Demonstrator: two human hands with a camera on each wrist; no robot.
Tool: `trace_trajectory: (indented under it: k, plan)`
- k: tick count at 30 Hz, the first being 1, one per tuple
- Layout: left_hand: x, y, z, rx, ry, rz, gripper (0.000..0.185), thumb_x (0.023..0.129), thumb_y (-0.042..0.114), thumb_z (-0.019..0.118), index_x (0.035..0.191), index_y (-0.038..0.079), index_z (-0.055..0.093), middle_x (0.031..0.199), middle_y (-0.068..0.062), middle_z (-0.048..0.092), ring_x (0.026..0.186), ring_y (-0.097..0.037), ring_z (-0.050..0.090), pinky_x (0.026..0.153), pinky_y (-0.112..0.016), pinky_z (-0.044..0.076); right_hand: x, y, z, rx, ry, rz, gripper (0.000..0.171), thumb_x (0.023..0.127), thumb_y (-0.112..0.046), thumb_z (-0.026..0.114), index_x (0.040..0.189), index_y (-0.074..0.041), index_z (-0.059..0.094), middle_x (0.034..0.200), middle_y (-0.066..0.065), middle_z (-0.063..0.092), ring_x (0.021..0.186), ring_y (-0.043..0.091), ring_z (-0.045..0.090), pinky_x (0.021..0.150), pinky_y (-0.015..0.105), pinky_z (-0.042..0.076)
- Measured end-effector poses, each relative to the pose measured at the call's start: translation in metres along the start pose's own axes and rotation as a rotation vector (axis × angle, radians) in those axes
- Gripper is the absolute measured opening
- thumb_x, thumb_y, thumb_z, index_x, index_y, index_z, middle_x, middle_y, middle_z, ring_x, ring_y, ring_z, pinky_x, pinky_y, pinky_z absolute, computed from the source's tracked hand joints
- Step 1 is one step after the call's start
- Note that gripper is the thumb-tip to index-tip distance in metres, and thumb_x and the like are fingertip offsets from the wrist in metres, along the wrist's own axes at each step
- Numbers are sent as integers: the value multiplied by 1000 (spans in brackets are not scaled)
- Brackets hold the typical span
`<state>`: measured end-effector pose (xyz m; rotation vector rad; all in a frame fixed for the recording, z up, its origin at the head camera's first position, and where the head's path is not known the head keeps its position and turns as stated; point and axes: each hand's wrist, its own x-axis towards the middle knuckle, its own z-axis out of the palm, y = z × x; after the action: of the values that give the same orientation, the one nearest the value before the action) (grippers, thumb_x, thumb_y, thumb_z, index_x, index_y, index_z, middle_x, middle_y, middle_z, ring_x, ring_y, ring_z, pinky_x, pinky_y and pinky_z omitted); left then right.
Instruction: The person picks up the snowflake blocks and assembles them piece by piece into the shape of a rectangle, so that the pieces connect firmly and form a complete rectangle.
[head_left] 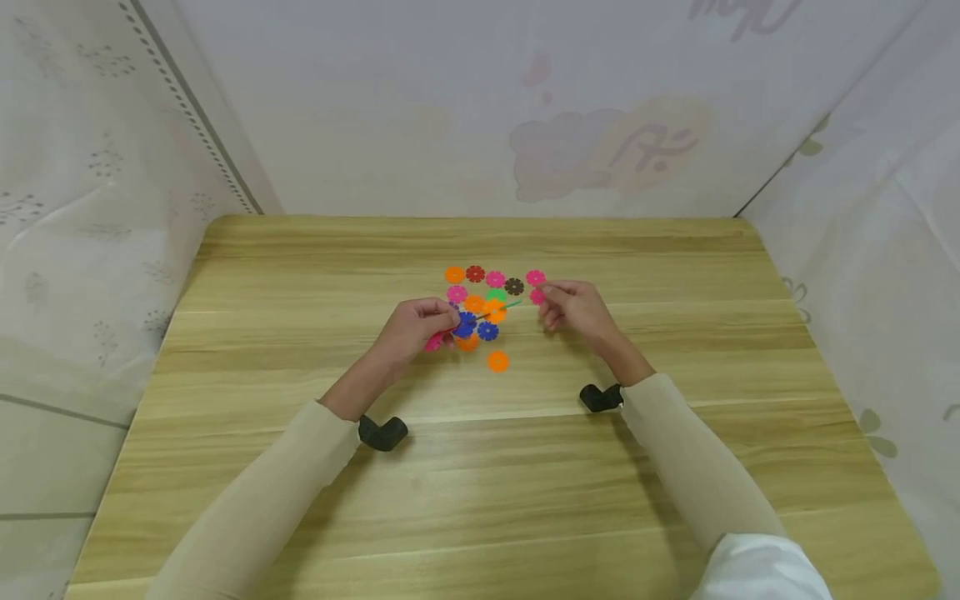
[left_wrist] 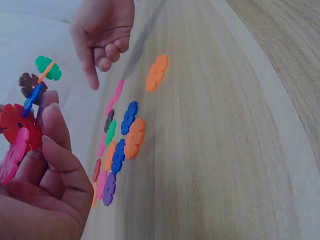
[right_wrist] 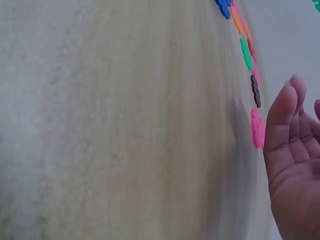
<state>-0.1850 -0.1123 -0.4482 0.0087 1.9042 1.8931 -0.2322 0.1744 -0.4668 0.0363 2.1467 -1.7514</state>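
Observation:
My left hand (head_left: 417,327) pinches a joined chain of flower-shaped plastic slotted discs. In the left wrist view, the chain includes a pink disc (left_wrist: 14,156), a red disc (left_wrist: 22,125), a blue disc (left_wrist: 32,99), a brown disc (left_wrist: 30,84), an orange disc (left_wrist: 46,71) and a green disc (left_wrist: 49,68). To the right, my right hand (head_left: 583,312) hovers near two pink discs (head_left: 536,277) at the pile's right side. Its fingers are loosely bent, and nothing shows between them in the right wrist view.
Loose discs of several colours lie flat on the wooden table (head_left: 480,500) between and beyond the hands. One orange disc (head_left: 497,361) sits apart, nearer the body. Black wrist mounts (head_left: 384,433) stick out from both sleeves. Pale patterned walls (head_left: 450,100) enclose the table's back and sides.

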Motion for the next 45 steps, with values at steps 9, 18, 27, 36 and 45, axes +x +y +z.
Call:
trace_trajectory:
  k: [9,18,27,36,45]
  plan:
    - [2,-1,0,19,1,-7,16,97,16,59,95,1,64,82,-2,67,74,-28,64,67,-28,50,7,9,-5,-1,75,52,35,102,-17,51,131,1,57,81,9,64,60,12,60,60,24,56]
    - [1,0,2,24,10,-27,15,97,16,59,94,3,65,81,-3,69,72,-26,63,59,-24,44,13,16,-5,-25,88,75,36,100,-17,55,133,-2,56,80,10,64,59,11,60,59,25,56]
    - [1,-1,3,41,26,-34,15,97,17,60,92,3,66,83,-5,65,73,-24,63,63,-28,45,16,16,5,-141,135,78,41,95,-16,62,134,-6,56,74,10,63,54,13,57,56,27,56]
    - [-2,1,5,36,20,-38,15,96,15,59,92,2,66,82,-4,65,75,-29,61,71,-32,49,16,15,11,-219,183,67,36,94,-13,62,130,-6,60,69,9,63,49,12,56,52,27,55]
    - [-3,1,6,34,19,-35,15,96,15,60,92,2,66,83,-9,66,74,-28,61,67,-30,48,16,14,10,-186,182,113,24,93,-12,65,111,3,60,72,10,64,51,12,57,53,26,55]
